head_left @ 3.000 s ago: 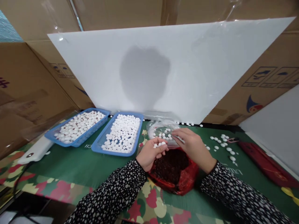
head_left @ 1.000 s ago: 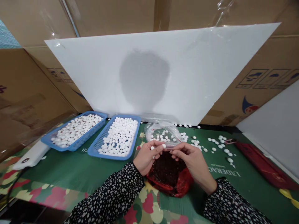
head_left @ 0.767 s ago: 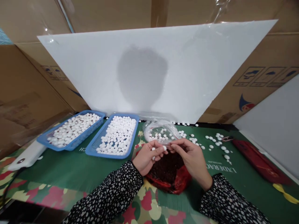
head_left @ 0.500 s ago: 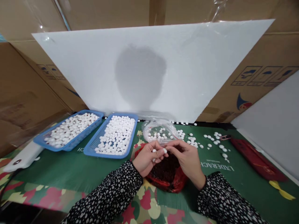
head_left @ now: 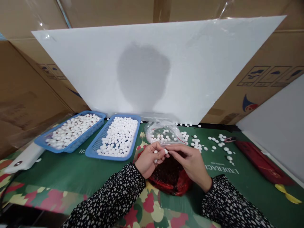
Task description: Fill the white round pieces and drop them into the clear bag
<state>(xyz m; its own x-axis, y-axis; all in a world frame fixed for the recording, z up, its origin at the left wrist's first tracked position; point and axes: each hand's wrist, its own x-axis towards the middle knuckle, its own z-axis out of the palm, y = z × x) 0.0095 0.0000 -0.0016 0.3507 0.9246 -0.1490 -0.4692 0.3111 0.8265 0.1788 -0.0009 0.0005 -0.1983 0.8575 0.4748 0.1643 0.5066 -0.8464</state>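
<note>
My left hand (head_left: 147, 161) is closed around a few small white balls, with one white ball (head_left: 166, 151) pinched at the thumb and fingertip. Thumb and forefinger of my right hand (head_left: 194, 162) are pressed together at that ball's right side. Whatever they grip is too small to make out. Below both hands sits a red plastic bag (head_left: 184, 184), its mouth spread around a dark brown stringy mass (head_left: 166, 172). Just beyond my fingers lies a clear plastic bag (head_left: 155, 129) holding more white balls.
Two blue baskets of white balls stand at the left: the nearer basket (head_left: 93, 154) and the farther basket (head_left: 71, 148), whose balls show brown bits. Loose balls (head_left: 197, 144) are scattered at the right, near a dark red pouch (head_left: 261, 160). A white device (head_left: 25, 160) lies far left.
My right fingertips have moved slightly left and down, closer to the ball in my left hand. My left hand has barely shifted.
</note>
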